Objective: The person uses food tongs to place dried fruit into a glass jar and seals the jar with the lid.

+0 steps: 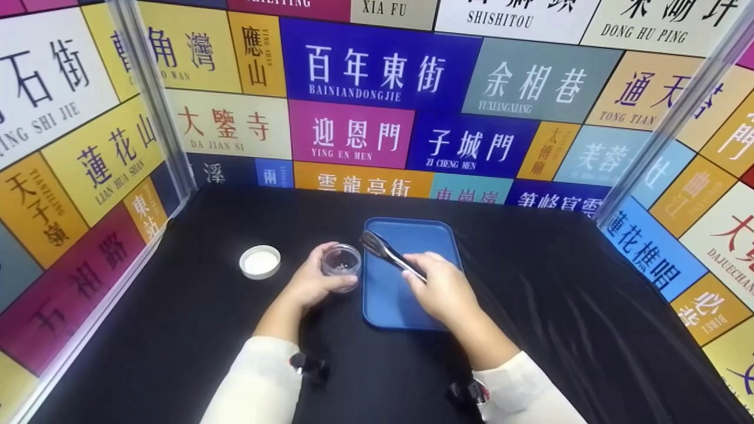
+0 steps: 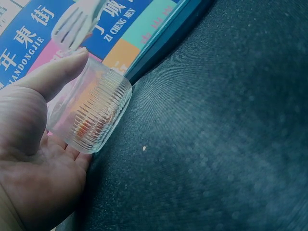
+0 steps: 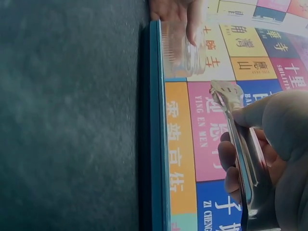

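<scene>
My left hand grips a small clear jar, its mouth up and uncovered, just left of the blue tray. In the left wrist view the jar shows ribbed sides, with the thumb across its rim. A few small bits show inside it in the head view. My right hand holds metal tongs over the blue tray, their tips pointing toward the jar. The right wrist view shows the thumb and fingers around the tongs, whose tips lie close together.
A round white lid lies on the black cloth left of the jar. Sign-printed panels wall the table at the back and sides, with clear corner posts. A tiny pale crumb lies on the cloth.
</scene>
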A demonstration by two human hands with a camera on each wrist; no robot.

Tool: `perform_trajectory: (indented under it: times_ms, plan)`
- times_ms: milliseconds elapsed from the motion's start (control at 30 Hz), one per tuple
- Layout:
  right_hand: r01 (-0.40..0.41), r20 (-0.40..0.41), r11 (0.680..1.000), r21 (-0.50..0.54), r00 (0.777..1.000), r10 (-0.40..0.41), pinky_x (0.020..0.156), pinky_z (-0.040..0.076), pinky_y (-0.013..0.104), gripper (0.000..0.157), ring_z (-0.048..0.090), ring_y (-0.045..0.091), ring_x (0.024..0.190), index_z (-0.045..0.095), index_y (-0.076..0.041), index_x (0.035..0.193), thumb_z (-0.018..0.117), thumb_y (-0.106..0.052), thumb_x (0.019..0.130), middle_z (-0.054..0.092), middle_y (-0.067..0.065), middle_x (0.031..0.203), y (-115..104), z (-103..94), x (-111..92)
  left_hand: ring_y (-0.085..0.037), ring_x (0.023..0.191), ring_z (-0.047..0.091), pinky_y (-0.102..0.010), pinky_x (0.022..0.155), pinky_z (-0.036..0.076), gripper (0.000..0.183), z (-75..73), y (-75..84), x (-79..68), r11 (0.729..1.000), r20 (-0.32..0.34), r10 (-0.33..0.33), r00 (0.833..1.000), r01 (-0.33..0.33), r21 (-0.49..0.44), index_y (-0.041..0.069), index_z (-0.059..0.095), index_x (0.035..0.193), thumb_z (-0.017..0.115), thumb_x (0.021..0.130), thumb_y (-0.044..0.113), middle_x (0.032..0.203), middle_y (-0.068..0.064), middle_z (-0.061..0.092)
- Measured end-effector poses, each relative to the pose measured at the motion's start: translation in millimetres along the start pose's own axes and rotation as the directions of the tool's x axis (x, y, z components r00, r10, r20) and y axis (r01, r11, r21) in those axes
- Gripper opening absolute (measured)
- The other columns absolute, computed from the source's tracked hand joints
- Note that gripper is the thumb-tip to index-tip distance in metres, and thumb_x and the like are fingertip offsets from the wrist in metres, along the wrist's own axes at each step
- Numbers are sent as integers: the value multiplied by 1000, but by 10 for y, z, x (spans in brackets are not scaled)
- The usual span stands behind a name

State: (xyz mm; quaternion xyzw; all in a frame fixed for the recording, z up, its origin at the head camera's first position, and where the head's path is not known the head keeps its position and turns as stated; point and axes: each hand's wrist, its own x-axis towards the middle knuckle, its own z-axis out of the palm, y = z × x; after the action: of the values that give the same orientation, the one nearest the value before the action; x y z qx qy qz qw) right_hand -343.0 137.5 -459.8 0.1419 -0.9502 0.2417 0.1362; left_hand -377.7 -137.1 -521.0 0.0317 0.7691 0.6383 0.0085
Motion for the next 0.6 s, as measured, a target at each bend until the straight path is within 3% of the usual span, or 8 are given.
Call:
perform_trajectory:
  times_ms: [233,467,600]
  plan:
    - [57,-14,998,26,998,-57,102,60,47,35,72,24,114,75,-24,135,75,-30,101,77,1,123,-85,39,-38,-35,147,54,-53,130,35,95,-1,-1,3,1000,5,7,1000,-6,-12,16,45,158,96,78,18,159,-13,57]
    - [106,-4,994,33,994,-106,104,60,47,34,73,24,116,75,-25,136,75,-30,102,78,1,124,-153,81,-70,-36,145,56,-51,124,46,94,8,-9,8,999,19,8,1000,-7,-49,14,44,158,95,79,16,161,-13,55]
    - [113,7,993,34,994,-113,105,59,47,35,73,24,117,75,-26,136,74,-31,102,77,0,125,-177,95,-88,-35,145,57,-51,123,47,94,6,-2,1,999,21,4,1000,-3,-49,14,44,158,95,79,16,161,-12,54]
